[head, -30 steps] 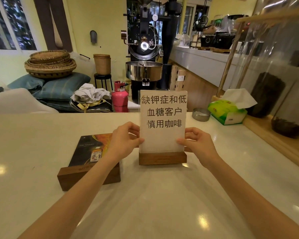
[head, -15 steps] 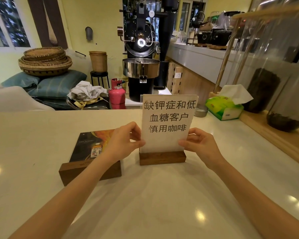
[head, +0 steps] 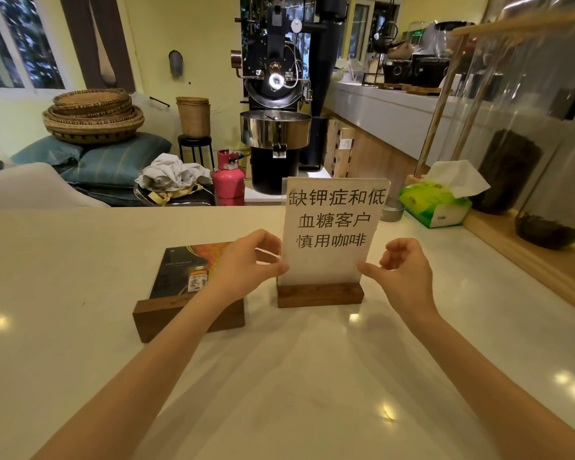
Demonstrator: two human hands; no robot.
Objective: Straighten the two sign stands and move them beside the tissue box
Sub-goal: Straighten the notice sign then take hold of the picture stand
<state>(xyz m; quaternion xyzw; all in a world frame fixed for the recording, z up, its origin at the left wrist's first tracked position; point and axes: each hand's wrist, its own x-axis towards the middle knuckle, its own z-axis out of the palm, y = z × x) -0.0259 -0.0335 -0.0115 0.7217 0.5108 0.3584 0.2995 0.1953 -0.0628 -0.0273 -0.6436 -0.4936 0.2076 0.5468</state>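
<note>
A white sign stand [head: 332, 227] with black characters stands in its wooden base [head: 319, 294] at the middle of the pale counter [head: 279, 393]. My left hand [head: 246, 263] pinches the panel's lower left edge. At the lower right edge, my right hand [head: 402, 270] has only its thumb tip on the panel, and its fingers are curled apart from it. The second sign stand [head: 180, 273], dark with a bottle picture, lies tipped back behind its wooden base [head: 166, 318], just left of my left hand. The green tissue box [head: 435, 204] sits at the far right.
A small metal tin [head: 392, 212] sits between the white sign and the tissue box. A wooden ledge [head: 528, 254] with glass jars runs along the counter's right side. Beyond the counter's far edge are a coffee roaster [head: 276, 94] and a pink gas cylinder [head: 228, 177].
My right hand's fingers have come off the white sign's right edge, leaving only the thumb there. The left hand keeps its pinch. The sign's base has stayed in place.
</note>
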